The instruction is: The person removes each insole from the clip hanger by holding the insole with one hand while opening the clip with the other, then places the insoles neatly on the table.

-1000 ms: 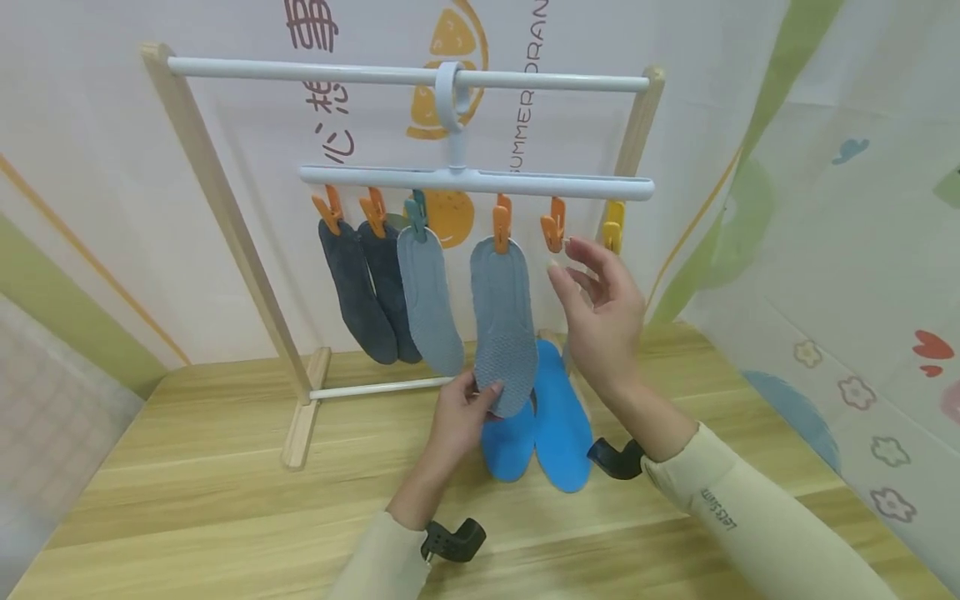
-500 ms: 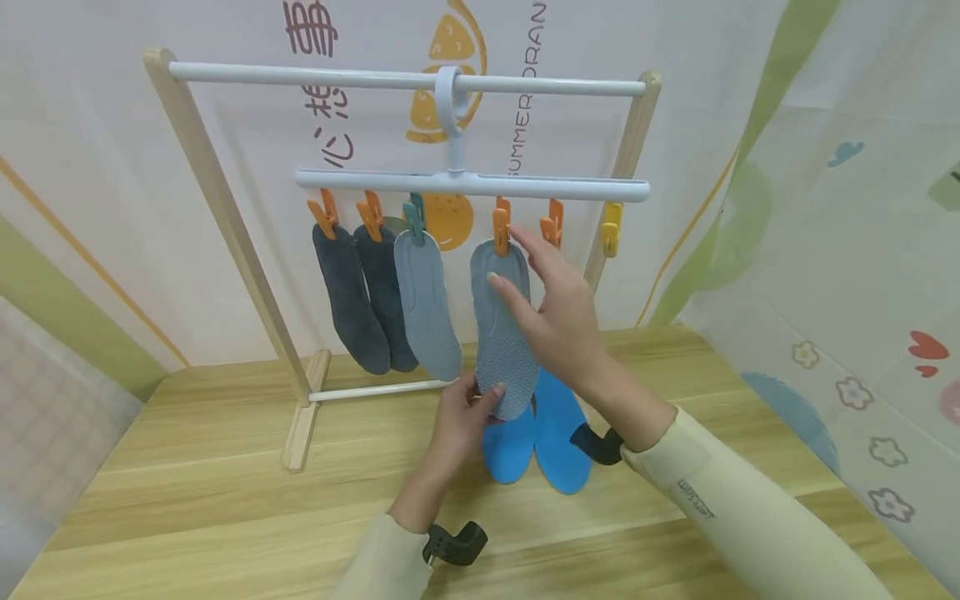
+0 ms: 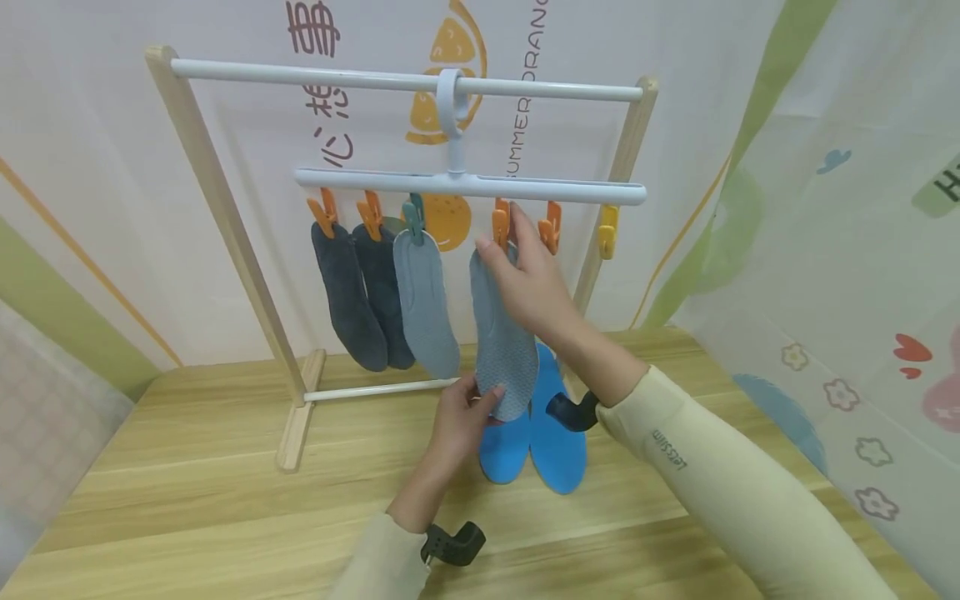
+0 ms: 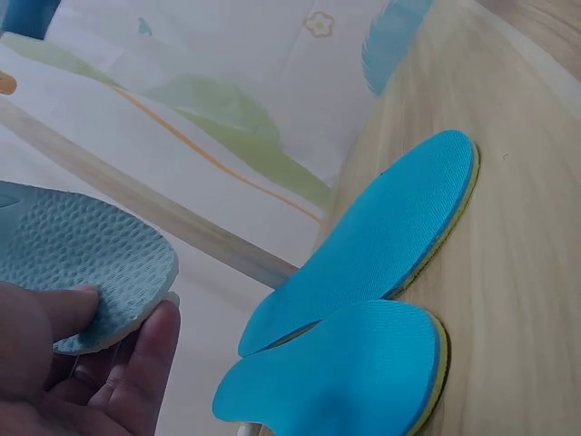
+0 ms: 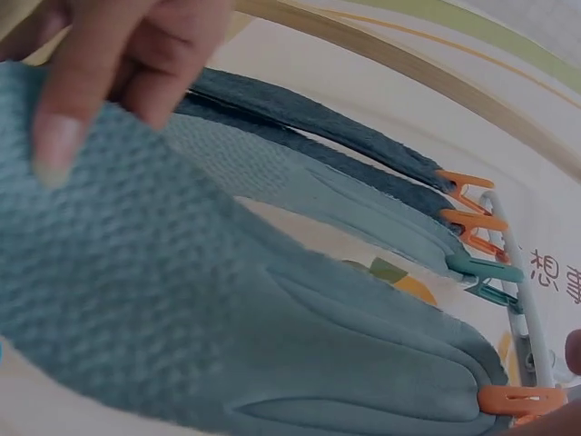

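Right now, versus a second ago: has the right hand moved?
Yes: against the rack's right post, the right hand has moved left in the head view, to the orange clip on a grey insole.

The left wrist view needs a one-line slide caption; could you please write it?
Left hand pinching the bumpy end of a gray insole, with two blue insoles nearby.

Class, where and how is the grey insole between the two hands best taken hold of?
The grey insole is probably best pinched at its lower end, from the person's left, thumb on the dimpled face, fingers behind. It hangs lengthwise and looks thin enough to pinch; its top is taken up by the orange clip and right hand. The left hand pinches that lower end.
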The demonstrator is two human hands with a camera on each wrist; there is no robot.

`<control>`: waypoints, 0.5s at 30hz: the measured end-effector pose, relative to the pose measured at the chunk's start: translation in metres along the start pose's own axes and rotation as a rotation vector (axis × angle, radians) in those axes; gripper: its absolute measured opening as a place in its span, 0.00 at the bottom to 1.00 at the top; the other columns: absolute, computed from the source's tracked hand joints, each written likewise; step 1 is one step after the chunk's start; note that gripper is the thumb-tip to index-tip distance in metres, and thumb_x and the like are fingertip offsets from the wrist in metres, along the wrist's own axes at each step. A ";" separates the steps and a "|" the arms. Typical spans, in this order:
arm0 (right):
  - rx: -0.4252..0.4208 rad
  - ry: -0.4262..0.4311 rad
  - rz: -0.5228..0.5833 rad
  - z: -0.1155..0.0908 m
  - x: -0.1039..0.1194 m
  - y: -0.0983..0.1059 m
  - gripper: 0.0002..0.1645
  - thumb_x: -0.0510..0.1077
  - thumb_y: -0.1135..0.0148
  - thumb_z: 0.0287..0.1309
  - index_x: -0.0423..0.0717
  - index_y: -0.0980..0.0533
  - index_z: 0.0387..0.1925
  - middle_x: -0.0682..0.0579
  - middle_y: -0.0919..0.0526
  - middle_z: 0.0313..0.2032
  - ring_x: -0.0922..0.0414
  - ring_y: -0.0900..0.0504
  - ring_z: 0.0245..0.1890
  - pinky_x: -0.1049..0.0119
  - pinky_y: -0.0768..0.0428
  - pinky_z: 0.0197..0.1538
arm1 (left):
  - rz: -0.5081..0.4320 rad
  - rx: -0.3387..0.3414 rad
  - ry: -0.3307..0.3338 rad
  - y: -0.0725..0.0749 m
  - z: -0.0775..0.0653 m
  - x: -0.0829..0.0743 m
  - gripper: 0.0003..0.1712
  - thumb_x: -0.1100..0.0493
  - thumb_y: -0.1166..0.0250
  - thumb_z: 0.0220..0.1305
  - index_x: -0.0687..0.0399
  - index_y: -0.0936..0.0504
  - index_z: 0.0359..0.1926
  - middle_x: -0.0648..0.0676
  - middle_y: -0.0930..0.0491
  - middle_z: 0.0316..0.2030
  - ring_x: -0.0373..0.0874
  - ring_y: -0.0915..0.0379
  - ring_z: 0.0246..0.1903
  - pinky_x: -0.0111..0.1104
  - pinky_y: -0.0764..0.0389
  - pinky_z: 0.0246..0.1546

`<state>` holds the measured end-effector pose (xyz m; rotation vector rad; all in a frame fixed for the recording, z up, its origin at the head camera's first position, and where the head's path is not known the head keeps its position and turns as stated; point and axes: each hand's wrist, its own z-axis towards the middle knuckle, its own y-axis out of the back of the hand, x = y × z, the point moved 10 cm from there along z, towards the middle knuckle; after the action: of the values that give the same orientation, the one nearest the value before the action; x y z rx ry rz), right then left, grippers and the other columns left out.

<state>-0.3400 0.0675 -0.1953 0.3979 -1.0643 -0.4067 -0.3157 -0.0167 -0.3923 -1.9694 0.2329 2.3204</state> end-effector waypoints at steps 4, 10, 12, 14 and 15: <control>-0.015 -0.031 0.025 0.007 0.003 0.000 0.38 0.64 0.58 0.69 0.63 0.55 0.75 0.59 0.44 0.73 0.58 0.40 0.71 0.49 0.38 0.70 | 0.007 0.006 0.013 -0.001 0.000 0.000 0.18 0.62 0.42 0.68 0.67 0.26 0.55 0.65 0.20 0.47 0.51 0.18 0.42 0.33 0.14 0.36; -0.068 0.015 0.078 0.017 0.010 0.007 0.29 0.56 0.59 0.73 0.55 0.42 0.71 0.50 0.22 0.57 0.59 0.24 0.58 0.59 0.28 0.65 | 0.012 0.011 0.031 -0.003 0.000 0.001 0.18 0.61 0.42 0.69 0.66 0.26 0.55 0.64 0.20 0.46 0.50 0.19 0.41 0.33 0.14 0.36; -0.082 0.024 0.076 0.019 0.010 0.009 0.28 0.56 0.58 0.73 0.51 0.38 0.68 0.49 0.18 0.51 0.59 0.20 0.52 0.62 0.26 0.62 | 0.009 0.012 0.040 -0.003 0.000 0.001 0.18 0.61 0.42 0.68 0.65 0.26 0.56 0.63 0.20 0.46 0.49 0.19 0.41 0.33 0.14 0.36; -0.095 0.030 0.078 0.021 0.010 0.011 0.27 0.56 0.57 0.73 0.49 0.34 0.65 0.48 0.17 0.48 0.59 0.18 0.47 0.63 0.24 0.59 | 0.002 0.021 0.033 -0.003 0.000 0.001 0.19 0.61 0.42 0.69 0.66 0.27 0.56 0.64 0.21 0.47 0.50 0.19 0.42 0.33 0.14 0.36; -0.102 0.032 0.079 0.021 0.010 0.012 0.26 0.56 0.57 0.72 0.48 0.33 0.64 0.48 0.16 0.47 0.59 0.17 0.46 0.63 0.24 0.59 | 0.001 0.027 0.026 -0.003 0.000 0.000 0.19 0.61 0.43 0.69 0.67 0.27 0.57 0.64 0.21 0.47 0.50 0.19 0.42 0.33 0.14 0.36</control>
<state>-0.3530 0.0707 -0.1729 0.2704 -1.0204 -0.3815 -0.3149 -0.0138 -0.3930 -1.9880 0.2655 2.2819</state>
